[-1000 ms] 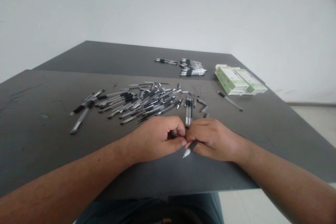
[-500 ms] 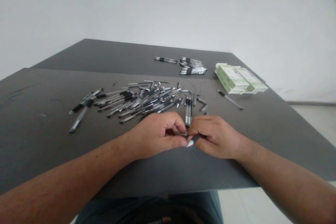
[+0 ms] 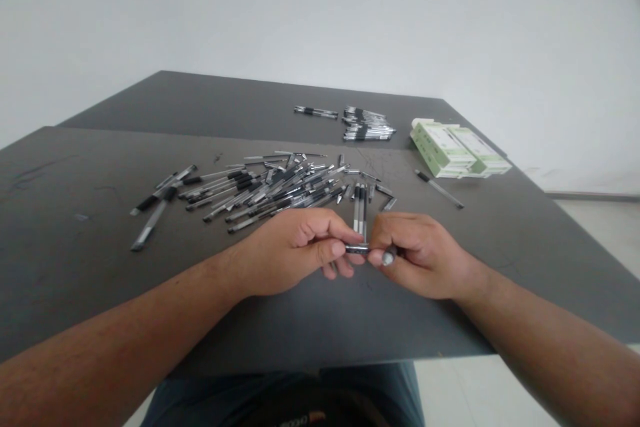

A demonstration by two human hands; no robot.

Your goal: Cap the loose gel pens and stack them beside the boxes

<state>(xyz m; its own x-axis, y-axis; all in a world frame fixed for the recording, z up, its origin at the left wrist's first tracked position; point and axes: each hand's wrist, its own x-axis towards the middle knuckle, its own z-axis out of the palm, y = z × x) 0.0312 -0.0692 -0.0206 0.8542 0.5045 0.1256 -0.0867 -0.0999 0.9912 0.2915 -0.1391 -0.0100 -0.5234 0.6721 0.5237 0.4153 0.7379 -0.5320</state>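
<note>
My left hand [image 3: 303, 248] and my right hand [image 3: 417, 252] meet just above the dark table [image 3: 75, 227], near its front edge. Both are closed in a pinch. Between them runs a short dark pen part [image 3: 357, 248], gripped by the left thumb and fingers. The right hand grips a pen [image 3: 389, 256] whose silver tip pokes out toward me. Right behind the hands lie two or three pens side by side [image 3: 360, 208], pointing away from me.
A big loose pile of black and silver pens [image 3: 270, 190] spreads across the table's middle, with strays at the left [image 3: 155, 210]. A neat pen stack [image 3: 367, 127] and green-white boxes [image 3: 457, 150] sit at the back right. One single pen [image 3: 439, 189] lies near the boxes.
Both hands have lifted slightly and turned. The pen in the right hand has swung from pointing down-left to pointing its silver tip at me, and the short part now shows between the fingers.
</note>
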